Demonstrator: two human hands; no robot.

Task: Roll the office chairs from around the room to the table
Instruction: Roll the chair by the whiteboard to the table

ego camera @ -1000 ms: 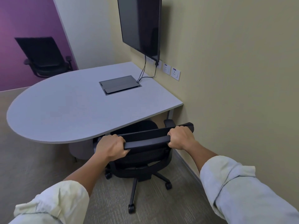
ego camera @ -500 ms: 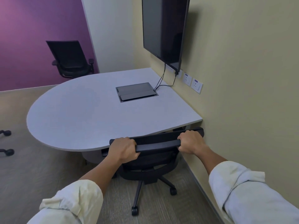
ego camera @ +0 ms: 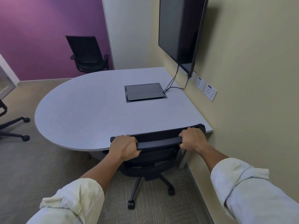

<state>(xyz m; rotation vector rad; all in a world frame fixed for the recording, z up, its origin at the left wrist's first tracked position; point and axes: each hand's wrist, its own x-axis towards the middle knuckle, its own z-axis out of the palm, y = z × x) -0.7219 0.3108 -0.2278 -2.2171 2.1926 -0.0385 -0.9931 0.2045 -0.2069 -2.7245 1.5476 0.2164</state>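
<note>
A black office chair [ego camera: 155,143] stands at the near edge of the grey rounded table [ego camera: 90,113], its seat tucked under the tabletop and its backrest top against the edge. My left hand [ego camera: 123,147] grips the left end of the backrest's top bar. My right hand [ego camera: 192,139] grips the right end. A second black chair [ego camera: 87,54] stands beyond the table by the purple wall. The wheeled base of a third chair [ego camera: 14,128] shows at the left edge of the view.
A dark screen [ego camera: 179,31] hangs on the beige wall to the right, with cables running down to a cable box [ego camera: 144,92] set in the tabletop. Wall sockets [ego camera: 209,92] sit beside it. The wall runs close along the chair's right side. Carpet covers the floor.
The chair has rolled further in under the table with both hands still on its backrest. My view has swung left, bringing the third chair's base into sight.
</note>
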